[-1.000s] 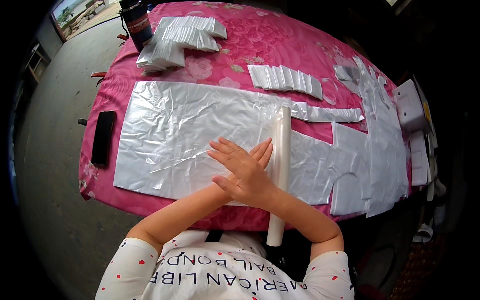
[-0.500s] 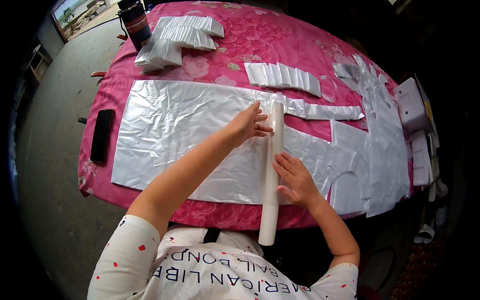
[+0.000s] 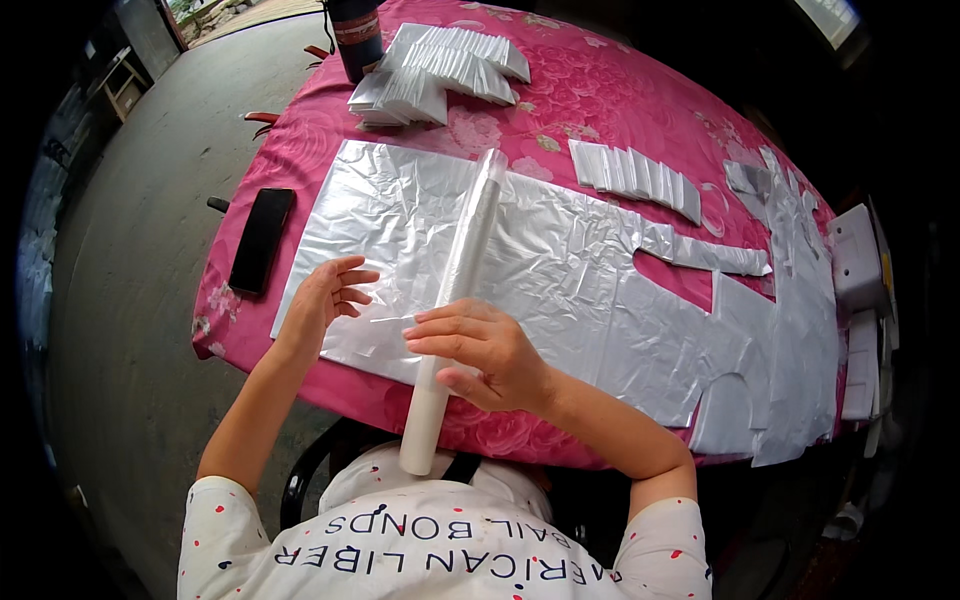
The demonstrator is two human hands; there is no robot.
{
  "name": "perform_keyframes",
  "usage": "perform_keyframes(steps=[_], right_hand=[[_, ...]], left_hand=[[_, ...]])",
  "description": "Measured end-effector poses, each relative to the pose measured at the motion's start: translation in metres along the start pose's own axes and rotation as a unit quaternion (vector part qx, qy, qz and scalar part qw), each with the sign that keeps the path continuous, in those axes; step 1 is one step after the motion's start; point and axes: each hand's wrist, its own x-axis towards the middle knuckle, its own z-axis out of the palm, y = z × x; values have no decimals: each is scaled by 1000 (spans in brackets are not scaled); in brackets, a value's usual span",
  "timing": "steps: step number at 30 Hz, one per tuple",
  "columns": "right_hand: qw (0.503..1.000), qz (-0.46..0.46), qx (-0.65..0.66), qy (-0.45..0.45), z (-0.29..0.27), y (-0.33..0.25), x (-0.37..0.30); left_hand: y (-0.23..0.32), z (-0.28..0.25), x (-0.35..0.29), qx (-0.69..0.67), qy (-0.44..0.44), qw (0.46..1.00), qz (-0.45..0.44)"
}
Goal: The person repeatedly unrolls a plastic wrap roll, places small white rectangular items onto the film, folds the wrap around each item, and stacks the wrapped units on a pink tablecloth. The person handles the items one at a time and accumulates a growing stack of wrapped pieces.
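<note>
A white tube (image 3: 427, 425) with clear film wound round its far part lies slantwise across a layer of silvery plastic bags (image 3: 550, 265). Its near end sticks out past the table edge toward my lap. My right hand (image 3: 487, 350) is at the near half of the roll, fingers stretched toward the left; whether the palm touches it cannot be made out. Left of the roll, my left hand (image 3: 335, 292) hovers over the bags with fingers apart and nothing in them.
A black phone (image 3: 262, 241) lies at the table's left. Folded bag stacks (image 3: 455, 65) and a dark bottle (image 3: 356, 40) stand at the back. Another fanned row of folded bags (image 3: 635, 178) lies behind the sheet. White boxes (image 3: 858, 260) sit at the right edge of the pink floral cloth (image 3: 590, 90).
The roll has moved left across the bags and tilted. My left hand has left the roll and gone to its left; my right hand has moved left with the roll. The view has shifted.
</note>
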Motion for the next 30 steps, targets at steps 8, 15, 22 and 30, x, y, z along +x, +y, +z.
perform_keyframes(steps=[8,15,22,30], right_hand=[[965,30,-221,-134,16,69,22],[942,52,-270,-192,93,84,109],[945,206,-188,172,155,86,119],[755,297,510,287,93,43,99]], left_hand=[[-35,-26,-105,51,129,988,66],[-30,7,-112,544,170,804,167],[-23,-6,-110,464,215,859,-12],[-23,19,-107,-198,-26,976,-88]])
